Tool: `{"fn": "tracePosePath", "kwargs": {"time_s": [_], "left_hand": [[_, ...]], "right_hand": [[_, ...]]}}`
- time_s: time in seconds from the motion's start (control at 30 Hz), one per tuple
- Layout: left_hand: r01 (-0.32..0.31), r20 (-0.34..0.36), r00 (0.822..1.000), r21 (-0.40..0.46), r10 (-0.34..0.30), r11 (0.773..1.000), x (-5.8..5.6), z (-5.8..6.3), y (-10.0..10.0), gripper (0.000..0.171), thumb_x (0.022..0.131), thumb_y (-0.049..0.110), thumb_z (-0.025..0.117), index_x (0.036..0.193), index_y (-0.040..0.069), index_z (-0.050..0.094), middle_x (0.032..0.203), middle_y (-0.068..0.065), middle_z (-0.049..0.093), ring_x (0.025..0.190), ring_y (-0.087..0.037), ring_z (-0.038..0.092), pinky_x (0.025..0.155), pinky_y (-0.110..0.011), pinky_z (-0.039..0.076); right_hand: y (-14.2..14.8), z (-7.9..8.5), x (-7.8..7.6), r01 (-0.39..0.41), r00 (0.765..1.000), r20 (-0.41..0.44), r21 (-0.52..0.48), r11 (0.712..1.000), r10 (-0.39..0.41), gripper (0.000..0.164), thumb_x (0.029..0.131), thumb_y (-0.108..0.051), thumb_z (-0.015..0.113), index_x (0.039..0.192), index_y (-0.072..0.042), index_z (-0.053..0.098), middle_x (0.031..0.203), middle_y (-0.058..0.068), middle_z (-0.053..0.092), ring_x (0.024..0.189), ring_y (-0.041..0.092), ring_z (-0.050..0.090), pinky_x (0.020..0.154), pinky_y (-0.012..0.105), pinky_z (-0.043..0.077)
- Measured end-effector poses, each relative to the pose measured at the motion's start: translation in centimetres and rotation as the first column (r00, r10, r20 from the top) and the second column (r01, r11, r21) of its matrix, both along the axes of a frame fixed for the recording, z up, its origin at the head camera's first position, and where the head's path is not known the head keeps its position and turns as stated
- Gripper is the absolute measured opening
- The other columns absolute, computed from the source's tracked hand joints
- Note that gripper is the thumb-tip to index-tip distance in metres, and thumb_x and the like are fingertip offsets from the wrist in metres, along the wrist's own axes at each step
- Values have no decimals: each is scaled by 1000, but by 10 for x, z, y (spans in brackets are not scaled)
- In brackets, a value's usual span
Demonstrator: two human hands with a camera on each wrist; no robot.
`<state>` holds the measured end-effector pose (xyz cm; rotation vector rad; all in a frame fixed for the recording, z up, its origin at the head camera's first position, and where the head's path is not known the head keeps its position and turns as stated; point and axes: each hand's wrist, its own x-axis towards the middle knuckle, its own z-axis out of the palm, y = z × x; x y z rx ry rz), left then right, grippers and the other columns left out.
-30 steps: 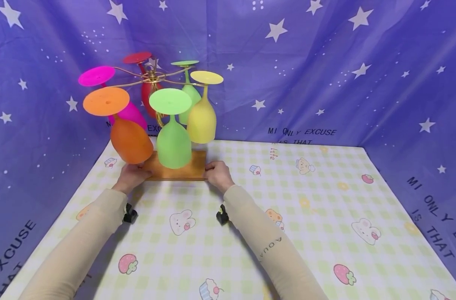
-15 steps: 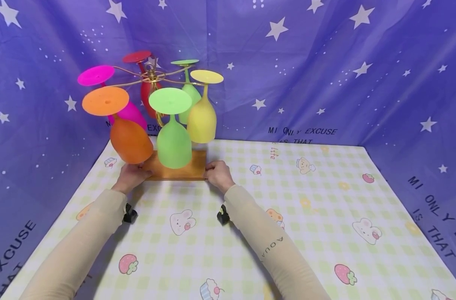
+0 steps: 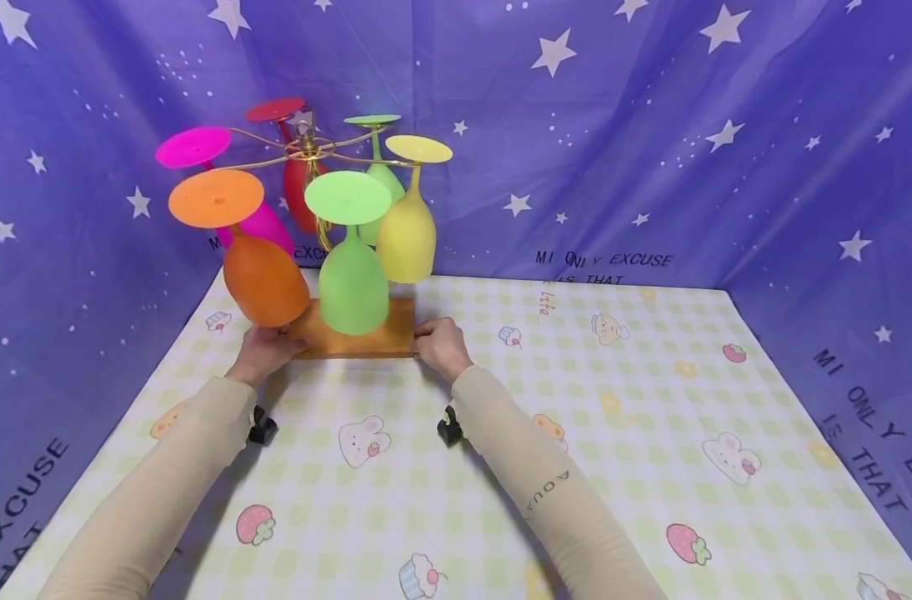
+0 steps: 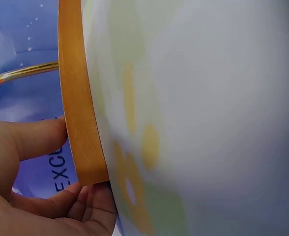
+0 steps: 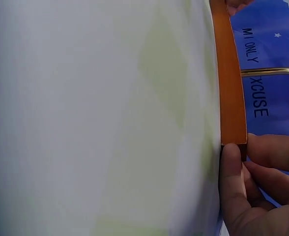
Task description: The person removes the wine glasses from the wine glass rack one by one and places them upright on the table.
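A wine glass rack [image 3: 317, 227] with gold metal arms stands on a flat wooden base [image 3: 399, 332] at the back left of the table. Upside-down plastic goblets hang from its arms: an orange goblet [image 3: 264, 279], a green goblet [image 3: 354, 287], a yellow goblet [image 3: 409, 237], a magenta goblet [image 3: 193, 147], a red goblet [image 3: 294, 196] and a second, paler green goblet [image 3: 384, 183]. My left hand [image 3: 267, 352] grips the base's left end, thumb on the top face and fingers at the end and underside. At the right end my right hand [image 3: 441, 346] pinches the base's corner.
A checked tablecloth [image 3: 613, 500] with cartoon prints covers the table. Purple star curtains [image 3: 651, 150] hang close behind the rack and along both sides. A black wrist camera mount [image 3: 263, 427] sits under the left sleeve, another mount [image 3: 449, 427] under the right.
The rack and both hands have shifted very slightly right and up in the head view, with the goblets still hanging. Both hands keep their hold on the base.
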<state>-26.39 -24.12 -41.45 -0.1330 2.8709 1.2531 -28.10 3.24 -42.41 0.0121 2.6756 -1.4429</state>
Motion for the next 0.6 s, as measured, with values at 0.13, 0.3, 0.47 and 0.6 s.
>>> {"fn": "tracePosePath", "kwargs": {"time_s": [0.13, 0.3, 0.47, 0.6], "left_hand": [[8, -4, 1000, 30, -8, 1000, -1, 0, 5, 49, 82, 7, 64, 123, -8, 42, 117, -24, 47, 111, -36, 42, 104, -48, 33], [18, 2, 1000, 64, -18, 998, -1, -1, 9, 60, 81, 5, 64, 133, -10, 38, 130, -27, 45, 116, -37, 42, 107, -49, 31], [43, -27, 999, 87, -41, 995, 0, 1, 16, 63, 79, 2, 64, 135, -10, 37, 134, -29, 44, 122, -39, 42, 108, -50, 30], [54, -30, 998, 124, -50, 991, 1, 2, 22, 64, 78, 0, 64, 135, -11, 36, 135, -29, 44, 124, -39, 42, 108, -49, 30]], "right_hand": [[5, 2, 0, 0, 1000, 1, 10, 1000, 0, 25, 77, -1, 70, 102, 0, 73, 104, 9, 71, 90, 21, 66, 83, 29, 51], [12, 2, 0, -11, 1000, -2, 20, 1000, 12, 27, 76, -3, 70, 103, -2, 73, 106, 9, 70, 96, 20, 64, 89, 30, 49], [19, 1, -1, -1, 1000, 11, -12, 1000, 1, 26, 77, -1, 70, 102, 0, 73, 104, 10, 70, 80, 19, 67, 86, 30, 51], [26, 0, 1, 3, 1000, 31, -32, 999, -2, 27, 78, 0, 69, 105, 1, 71, 102, 12, 71, 71, 16, 67, 79, 28, 53]]}}
